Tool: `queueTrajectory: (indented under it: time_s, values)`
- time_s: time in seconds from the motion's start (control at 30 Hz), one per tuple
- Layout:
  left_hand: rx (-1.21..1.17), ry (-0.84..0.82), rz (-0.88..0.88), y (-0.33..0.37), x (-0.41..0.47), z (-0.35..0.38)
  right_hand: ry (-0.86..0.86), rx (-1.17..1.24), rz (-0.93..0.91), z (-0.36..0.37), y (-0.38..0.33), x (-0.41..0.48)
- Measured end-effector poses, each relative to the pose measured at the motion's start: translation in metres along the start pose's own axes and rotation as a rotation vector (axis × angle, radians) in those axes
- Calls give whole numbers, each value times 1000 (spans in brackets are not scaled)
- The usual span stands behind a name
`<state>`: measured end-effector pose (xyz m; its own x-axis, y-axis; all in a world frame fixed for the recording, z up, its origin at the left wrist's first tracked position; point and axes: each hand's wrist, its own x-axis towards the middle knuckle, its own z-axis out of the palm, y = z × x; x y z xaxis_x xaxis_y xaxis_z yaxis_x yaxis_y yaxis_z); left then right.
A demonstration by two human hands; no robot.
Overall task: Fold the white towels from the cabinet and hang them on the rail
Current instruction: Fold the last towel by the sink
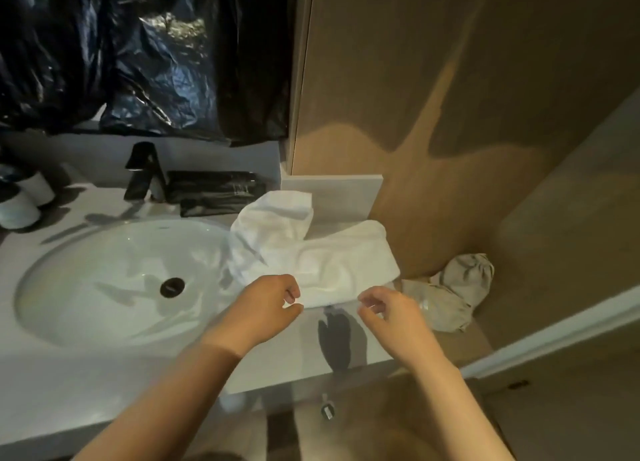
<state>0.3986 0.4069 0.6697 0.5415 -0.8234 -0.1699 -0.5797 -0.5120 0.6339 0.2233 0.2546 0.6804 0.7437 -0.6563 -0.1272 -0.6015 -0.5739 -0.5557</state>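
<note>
— Where's the towel?
— The soft white terry towel [332,263] lies folded in a thick band on the smooth pale tabletop [69,374], just beyond both my hands.
— Grip?
— My left hand [270,304] and right hand [391,318] curl at its near hem. I can't tell whether either pinches it. A glossy oval white basin [104,280] sits left of my left hand, and a crumpled grey cloth [457,287] right of my right.

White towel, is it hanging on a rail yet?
No, the white towel lies bunched on the counter just right of the sink, not on any rail.
</note>
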Motion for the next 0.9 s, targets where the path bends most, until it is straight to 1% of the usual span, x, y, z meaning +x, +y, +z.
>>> queueTrajectory:
  time_s: [0.2, 0.3, 0.6, 0.73, 0.9]
  values:
    - [-49, -177, -156, -47, -20, 21, -81, 83, 116, 48, 9, -21]
    - [-15, -219, -176, -63, -26, 20, -93, 91, 146, 62, 7, -24]
    - [-85, -187, -158, -85, -37, 13, -138, 119, 165, 80, 2, -21]
    - [-50, -162, -161, -89, -38, 12, -185, 126, 146, 79, 3, -5]
    - [-25, -70, -189, -88, -34, 10, -234, 147, 95, 73, 4, 30]
